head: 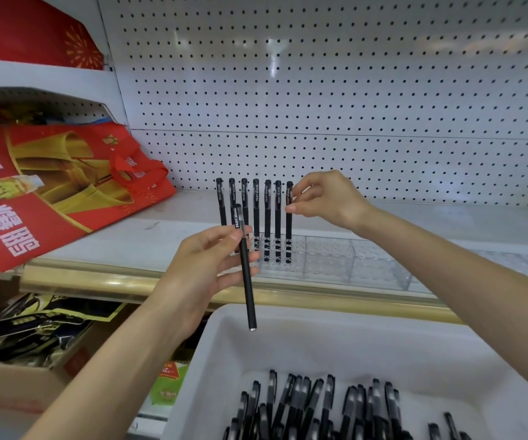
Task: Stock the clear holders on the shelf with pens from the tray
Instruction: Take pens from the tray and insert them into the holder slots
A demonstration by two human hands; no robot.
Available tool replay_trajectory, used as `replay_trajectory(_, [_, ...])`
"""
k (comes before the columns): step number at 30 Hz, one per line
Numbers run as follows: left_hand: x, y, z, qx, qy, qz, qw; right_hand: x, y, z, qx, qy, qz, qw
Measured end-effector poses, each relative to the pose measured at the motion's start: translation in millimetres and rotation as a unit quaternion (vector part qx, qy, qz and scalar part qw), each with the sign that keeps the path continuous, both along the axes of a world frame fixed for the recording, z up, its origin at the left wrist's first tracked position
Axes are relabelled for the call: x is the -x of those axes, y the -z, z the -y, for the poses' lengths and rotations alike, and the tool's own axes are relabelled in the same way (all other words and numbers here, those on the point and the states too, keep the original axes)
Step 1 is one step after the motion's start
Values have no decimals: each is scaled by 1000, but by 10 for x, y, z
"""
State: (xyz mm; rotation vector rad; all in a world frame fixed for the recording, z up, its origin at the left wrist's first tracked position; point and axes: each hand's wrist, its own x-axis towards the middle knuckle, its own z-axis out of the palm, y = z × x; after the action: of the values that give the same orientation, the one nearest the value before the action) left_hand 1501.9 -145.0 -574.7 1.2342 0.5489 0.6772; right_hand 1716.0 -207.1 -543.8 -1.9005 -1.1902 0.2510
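Both forearms reach up from below. Left hand (205, 265) sits before the shelf (161, 236) edge; right hand (326, 198) is higher, at the end of a row of seven upright pens. White pegboard (319, 90) behind, red bags (65, 185) at left, white tray (319, 338) of loose pens (319, 408) below.

Left fingers curled, pinching one black pen (247, 281), nearly upright above the tray. Right thumb and forefinger pinch the rightmost pen (289, 223), which stands in the clear holder (335, 262).

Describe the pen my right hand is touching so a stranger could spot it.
On the white shelf, a clear holder carries a row of upright black pens. Take the rightmost pen, the only one the right hand pinches.
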Motion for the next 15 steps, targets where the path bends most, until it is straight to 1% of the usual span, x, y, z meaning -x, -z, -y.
replay_trajectory(3, [-28, 37, 35, -4, 15, -8, 1000, -38, -17, 88, -33, 22, -15, 999])
replay_trajectory(5, [-41, 72, 72, -7, 25, -10, 1000, -18, -34, 168, -88, 44, -26, 995])
replay_trajectory(7, [-61, 107, 120, -11, 33, -9, 999, 63, -62, 261, -130, 35, -57, 989])
replay_trajectory(8, [-75, 122, 148, -13, 35, -9, 999, 121, -77, 310, -130, 15, -81, 988])
replay_trajectory(10, [-110, 143, 197, -17, 36, -7, 999, 250, -88, 396, -91, -38, -124, 987])
replay_trajectory(13, [-167, 154, 266, -29, 37, -3, 999, 420, -57, 463, -15, -85, -128, 988])
replay_trajectory(15, [-195, 150, 307, -37, 37, 3, 999, 486, -36, 475, -3, -91, -126, 988])
